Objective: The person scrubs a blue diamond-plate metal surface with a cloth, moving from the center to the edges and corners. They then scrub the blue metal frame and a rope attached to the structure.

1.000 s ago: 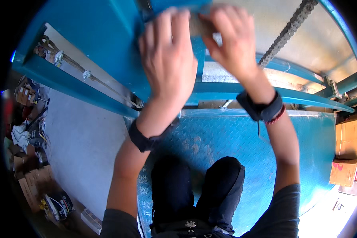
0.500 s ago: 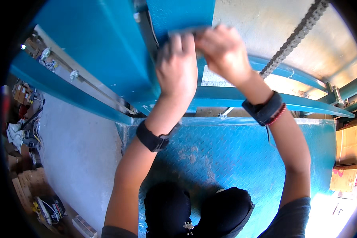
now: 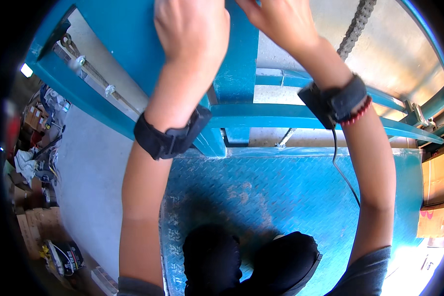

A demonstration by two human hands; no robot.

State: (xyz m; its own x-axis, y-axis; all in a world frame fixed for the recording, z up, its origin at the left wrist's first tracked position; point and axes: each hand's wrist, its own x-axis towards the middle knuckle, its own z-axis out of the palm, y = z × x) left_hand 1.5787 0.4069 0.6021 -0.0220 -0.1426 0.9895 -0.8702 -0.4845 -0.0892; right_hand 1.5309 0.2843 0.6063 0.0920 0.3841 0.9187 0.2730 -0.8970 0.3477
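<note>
Both arms reach up to the top of the picture, in front of a blue steel upright [image 3: 237, 81]. My left hand [image 3: 195, 32] is raised beside the wide blue beam [image 3: 121, 34], its back showing and its fingers cut off by the upper edge. Close by on the right is my right hand [image 3: 286, 24], with part of one finger or the thumb in sight pointing at the upright. Whatever the fingertips touch or hold lies outside the picture. Each wrist wears a black strap, and a thin cable hangs from the right one.
A heavy grey chain [image 3: 355, 32] runs down at the upper right. Blue crossbars [image 3: 266, 116] span ahead, above a blue tread-plate platform [image 3: 286, 197]. A steel cable [image 3: 96, 76] stretches at the left. Cardboard boxes [image 3: 436, 180] stand at the right edge; clutter [image 3: 32, 163] lines the left.
Both hands have risen toward the top edge and now sit farther apart in the picture. The dark, blurred piece at their fingertips has gone out of sight. The view has shifted slightly.
</note>
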